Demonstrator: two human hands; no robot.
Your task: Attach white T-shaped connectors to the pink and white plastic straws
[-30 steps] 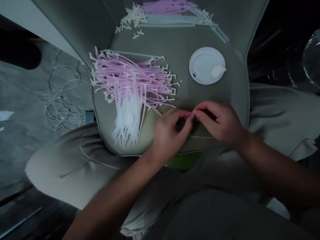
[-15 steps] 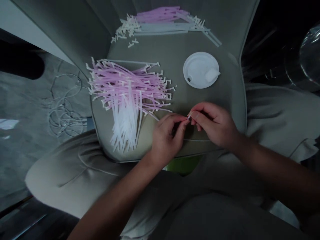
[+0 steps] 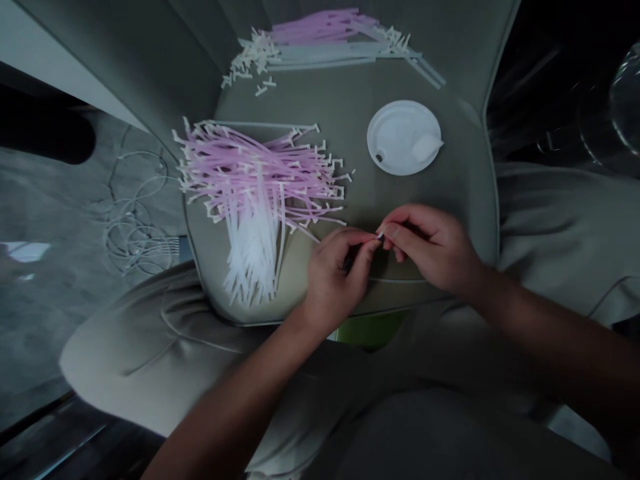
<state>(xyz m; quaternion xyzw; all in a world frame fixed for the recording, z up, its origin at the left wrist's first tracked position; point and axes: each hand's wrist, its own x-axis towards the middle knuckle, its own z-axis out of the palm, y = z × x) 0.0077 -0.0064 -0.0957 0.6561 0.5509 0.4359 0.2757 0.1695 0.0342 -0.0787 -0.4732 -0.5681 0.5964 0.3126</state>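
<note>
My left hand (image 3: pixel 337 273) is closed in a pinch, thumb against forefinger. Facing it, my right hand (image 3: pixel 427 247) pinches too, and the fingertips of both nearly meet around a small white piece (image 3: pixel 381 234). Most of that piece is covered by the fingers, so its full shape is hidden. Left of my hands lies a pile of thin pink tubes (image 3: pixel 260 157) with small white fittings on their ends. A bundle of white tubes (image 3: pixel 253 250) lies across its near side. One thin strip runs from the pile toward my left hand; whether I hold it, I cannot tell.
Everything rests on a grey-green chair seat (image 3: pixel 325 93). A round white lid (image 3: pixel 395 127) with a small white lump (image 3: pixel 426 147) sits beyond my right hand. Along the backrest are loose pink tubes (image 3: pixel 315 27) and white fittings (image 3: pixel 257 53). Coiled cables (image 3: pixel 135 233) lie on the floor.
Both hands keep their pinch at almost the same spot. The white piece looks slightly tilted differently between the fingertips. The whole view has shifted a little.
</note>
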